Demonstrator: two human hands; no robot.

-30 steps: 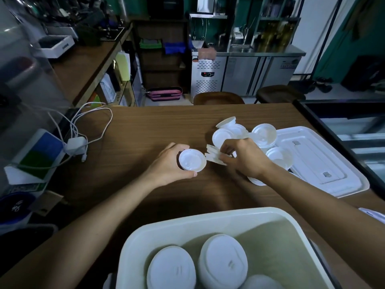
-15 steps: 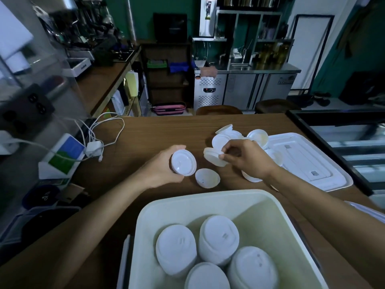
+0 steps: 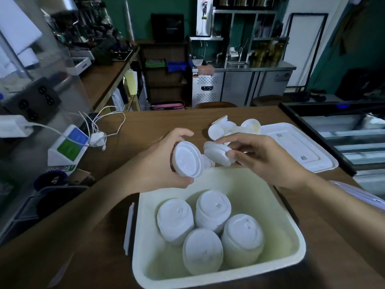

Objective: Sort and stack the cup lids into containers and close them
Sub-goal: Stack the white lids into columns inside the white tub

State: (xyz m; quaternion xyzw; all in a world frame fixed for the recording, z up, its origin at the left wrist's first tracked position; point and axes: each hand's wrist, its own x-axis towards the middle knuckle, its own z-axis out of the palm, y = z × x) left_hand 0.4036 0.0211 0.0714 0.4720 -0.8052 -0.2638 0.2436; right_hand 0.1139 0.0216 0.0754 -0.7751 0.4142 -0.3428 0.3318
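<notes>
Both hands have risen from the loose lids (image 3: 218,130) at the table (image 3: 156,122) far edge to the container (image 3: 301,240) far rim. The left hand (image 3: 158,163) grips a lid stack (image 3: 186,160). The right hand (image 3: 264,159) pinches further lids (image 3: 216,153), apparently for nesting.

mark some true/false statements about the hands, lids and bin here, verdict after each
1. The left hand grips a lid stack. True.
2. The right hand holds nothing. False: it pinches a few lids.
3. The bin holds four lid stacks. True.
4. A flat cover closes the bin. False: the bin is open, and the flat cover lies on the table beyond the right hand.
5. No lids lie on the table. False: loose lids lie beyond the hands.
</notes>
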